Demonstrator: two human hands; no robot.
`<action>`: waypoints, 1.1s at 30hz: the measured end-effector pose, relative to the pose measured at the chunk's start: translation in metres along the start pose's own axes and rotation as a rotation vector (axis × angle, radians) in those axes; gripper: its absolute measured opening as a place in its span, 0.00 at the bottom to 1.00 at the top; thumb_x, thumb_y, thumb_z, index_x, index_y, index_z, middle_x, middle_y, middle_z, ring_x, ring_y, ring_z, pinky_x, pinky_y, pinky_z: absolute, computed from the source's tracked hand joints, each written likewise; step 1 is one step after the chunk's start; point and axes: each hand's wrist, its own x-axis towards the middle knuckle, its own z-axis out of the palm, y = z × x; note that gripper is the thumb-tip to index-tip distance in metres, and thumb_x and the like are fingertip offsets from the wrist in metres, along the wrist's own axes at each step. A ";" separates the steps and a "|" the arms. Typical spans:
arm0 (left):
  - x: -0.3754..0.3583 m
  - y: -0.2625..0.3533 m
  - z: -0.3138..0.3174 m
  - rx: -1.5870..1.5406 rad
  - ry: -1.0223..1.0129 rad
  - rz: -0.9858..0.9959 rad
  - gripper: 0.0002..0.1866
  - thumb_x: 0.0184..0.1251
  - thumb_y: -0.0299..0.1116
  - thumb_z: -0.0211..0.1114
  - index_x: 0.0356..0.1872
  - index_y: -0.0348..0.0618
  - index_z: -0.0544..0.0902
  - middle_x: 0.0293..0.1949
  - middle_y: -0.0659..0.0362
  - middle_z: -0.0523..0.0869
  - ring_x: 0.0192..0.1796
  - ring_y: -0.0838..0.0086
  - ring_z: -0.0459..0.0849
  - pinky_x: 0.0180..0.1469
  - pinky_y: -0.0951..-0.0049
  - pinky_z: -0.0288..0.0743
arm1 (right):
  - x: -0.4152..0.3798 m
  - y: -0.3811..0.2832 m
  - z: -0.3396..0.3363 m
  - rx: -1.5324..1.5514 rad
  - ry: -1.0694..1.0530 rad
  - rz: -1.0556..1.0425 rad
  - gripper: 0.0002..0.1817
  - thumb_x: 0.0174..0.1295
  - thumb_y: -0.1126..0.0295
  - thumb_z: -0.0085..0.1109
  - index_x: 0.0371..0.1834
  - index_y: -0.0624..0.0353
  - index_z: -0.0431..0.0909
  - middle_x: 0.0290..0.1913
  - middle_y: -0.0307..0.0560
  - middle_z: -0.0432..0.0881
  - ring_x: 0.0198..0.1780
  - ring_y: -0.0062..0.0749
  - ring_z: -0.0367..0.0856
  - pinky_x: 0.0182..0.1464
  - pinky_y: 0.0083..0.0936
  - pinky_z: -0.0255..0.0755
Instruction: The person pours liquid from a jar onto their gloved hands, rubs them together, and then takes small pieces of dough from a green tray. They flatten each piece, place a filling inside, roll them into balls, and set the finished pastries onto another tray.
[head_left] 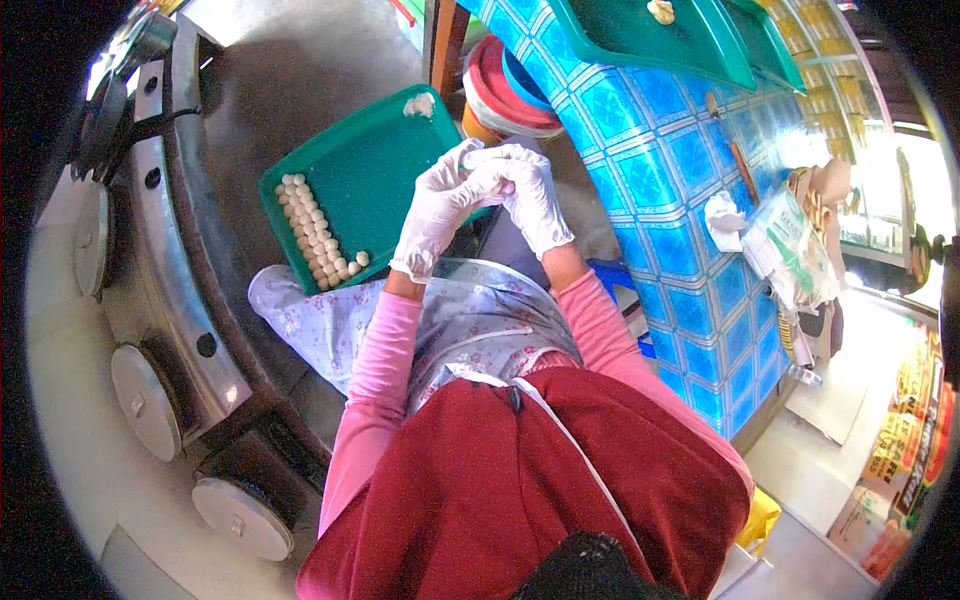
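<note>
My left hand [437, 208] and my right hand [530, 200], both in white gloves, meet in front of me with their fingers closed together. Whatever lies between the fingertips is hidden. Just beyond and to the left of them is a green tray [350, 165], its near edge by my lap. Small pale dough balls [310, 228] stand in rows along the tray's left side, with a single one slightly apart at the near end. In the tray's far right corner sits a whitish lump of dough [420, 104].
On the right stands a table with a blue checked cloth [665, 205], carrying another green tray [640, 45] with a dough piece [661, 11] and a plastic packet [790, 245]. A red-lidded bucket [495, 85] is beside it. A metal stove [180, 270] and round lids [147, 402] line the left.
</note>
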 end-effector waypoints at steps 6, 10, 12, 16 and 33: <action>0.005 -0.007 -0.011 -0.137 0.082 0.014 0.21 0.70 0.23 0.62 0.63 0.32 0.74 0.53 0.50 0.86 0.49 0.65 0.88 0.51 0.66 0.85 | -0.005 0.003 0.011 -0.360 -0.024 -0.340 0.18 0.75 0.61 0.47 0.46 0.58 0.87 0.43 0.41 0.86 0.46 0.24 0.80 0.50 0.23 0.70; 0.007 -0.010 -0.012 -0.445 0.099 0.053 0.21 0.74 0.39 0.61 0.61 0.38 0.75 0.51 0.54 0.83 0.51 0.66 0.83 0.55 0.63 0.79 | -0.011 0.018 0.016 -0.512 -0.062 -0.429 0.29 0.80 0.49 0.37 0.59 0.61 0.81 0.57 0.46 0.84 0.63 0.31 0.76 0.69 0.30 0.63; 0.007 -0.017 -0.014 -0.601 0.215 0.100 0.22 0.75 0.47 0.60 0.59 0.41 0.76 0.50 0.56 0.81 0.51 0.67 0.82 0.55 0.61 0.78 | -0.018 0.032 0.028 -0.102 -0.157 -0.193 0.34 0.79 0.45 0.35 0.61 0.65 0.79 0.61 0.47 0.82 0.66 0.33 0.74 0.71 0.31 0.60; 0.010 -0.031 -0.010 -0.516 0.286 0.053 0.30 0.76 0.62 0.50 0.60 0.45 0.75 0.53 0.57 0.82 0.55 0.67 0.81 0.61 0.62 0.74 | -0.017 0.037 0.055 0.052 -0.132 -0.279 0.38 0.79 0.42 0.33 0.71 0.67 0.68 0.72 0.49 0.71 0.72 0.35 0.67 0.76 0.33 0.53; -0.005 0.013 0.004 -0.891 -0.031 0.054 0.39 0.75 0.60 0.53 0.68 0.32 0.70 0.64 0.44 0.78 0.66 0.52 0.77 0.71 0.51 0.67 | -0.019 0.007 0.053 -1.001 0.128 -0.732 0.25 0.62 0.73 0.64 0.64 0.58 0.77 0.57 0.53 0.81 0.58 0.45 0.78 0.62 0.38 0.70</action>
